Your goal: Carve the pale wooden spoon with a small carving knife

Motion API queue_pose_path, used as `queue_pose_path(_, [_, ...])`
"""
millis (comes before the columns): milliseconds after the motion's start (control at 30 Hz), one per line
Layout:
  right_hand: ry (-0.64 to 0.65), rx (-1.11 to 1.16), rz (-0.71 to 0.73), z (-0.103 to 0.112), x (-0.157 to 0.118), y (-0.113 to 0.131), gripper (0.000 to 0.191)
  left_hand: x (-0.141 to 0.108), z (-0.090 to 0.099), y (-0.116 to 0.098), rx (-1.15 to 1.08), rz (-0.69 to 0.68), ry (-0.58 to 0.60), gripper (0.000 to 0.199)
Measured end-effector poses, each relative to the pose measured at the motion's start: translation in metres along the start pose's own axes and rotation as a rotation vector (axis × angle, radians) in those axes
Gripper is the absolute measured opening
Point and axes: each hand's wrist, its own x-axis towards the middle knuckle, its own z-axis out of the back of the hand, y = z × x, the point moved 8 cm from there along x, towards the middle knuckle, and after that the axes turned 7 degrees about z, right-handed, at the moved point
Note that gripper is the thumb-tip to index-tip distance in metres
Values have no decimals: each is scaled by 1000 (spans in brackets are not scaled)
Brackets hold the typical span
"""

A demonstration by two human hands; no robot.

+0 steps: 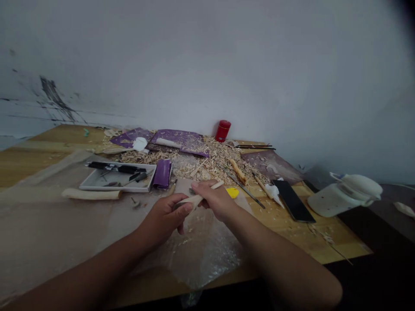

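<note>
My left hand (170, 214) is closed round a pale wooden piece (196, 199), with the thumb pressed on top near a dark patch at its left end. The piece tapers toward my right hand (212, 196), whose fingers are closed against it. A slim pale wooden handle (218, 185) sticks out past the right knuckles. A small grey spot shows by the right thumb, possibly a blade, though the fingers cover most of it. Both hands are above a clear plastic sheet (214, 252) on the wooden table.
Wood shavings (217, 157) spread behind my hands. A white tray (113, 188) of tools, a purple roll (162, 173) and a wooden stick (92, 194) lie left. A red can (223, 131) stands by the wall. A file (246, 190), phone (293, 201) and white jar (337, 196) are right.
</note>
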Motion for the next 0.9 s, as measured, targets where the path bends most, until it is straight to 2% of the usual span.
queue_pose_path(133, [5, -53, 8, 3, 8, -5, 31, 1, 2, 0, 6, 22, -33, 28])
queue_pose_path(367, [-4, -174, 64, 10, 11, -13, 21, 3, -1, 2, -62, 58, 19, 25])
queue_pose_path(633, [-78, -327, 162, 16, 8, -7, 15, 4, 1, 5, -25, 91, -33, 26])
queue_pose_path(733, [-113, -420, 247, 19, 7, -1, 15, 4, 0, 5, 4, 79, -31, 26])
queue_pose_path(900, [-197, -680, 479, 22, 0, 17, 22, 5, 1, 6, 51, 101, -3, 30])
